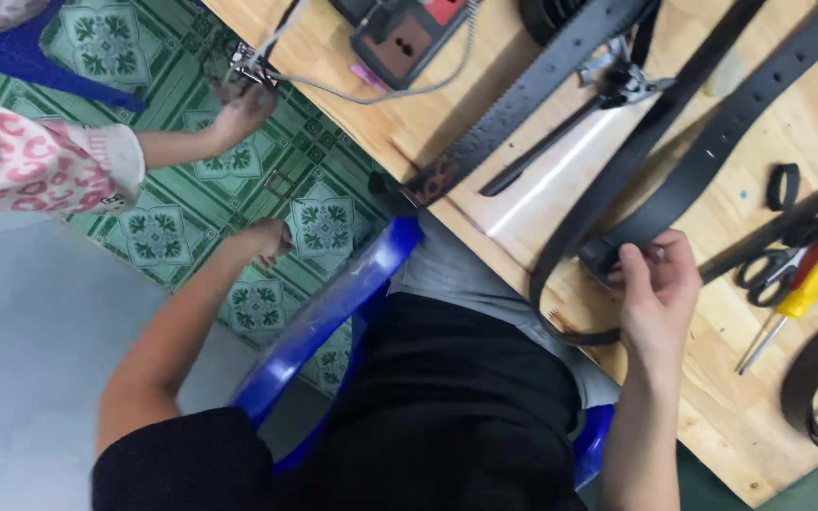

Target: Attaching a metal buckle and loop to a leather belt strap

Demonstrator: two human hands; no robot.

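My right hand (pixel 660 289) grips the end of a black leather belt (pixel 617 180) at its buckle end (pixel 606 255), on the wooden table (pixel 712 407). The belt loops round below my hand and runs up across the table. My left hand (pixel 262 241) reaches out over the green patterned floor tiles (pixel 153 232), fingers curled shut; I see nothing in it. Another person's hand (pixel 239 112), in a pink patterned sleeve, holds a small metal clip (pixel 248 64) further out over the floor.
Black scissors (pixel 769 270), a yellow-handled screwdriver (pixel 811 284) and a small black loop (pixel 785 186) lie right of my hand. More belts, a metal punch tool (pixel 617 85) and a grey socket box (pixel 400 38) sit farther up. I sit on a blue plastic chair (pixel 333 303).
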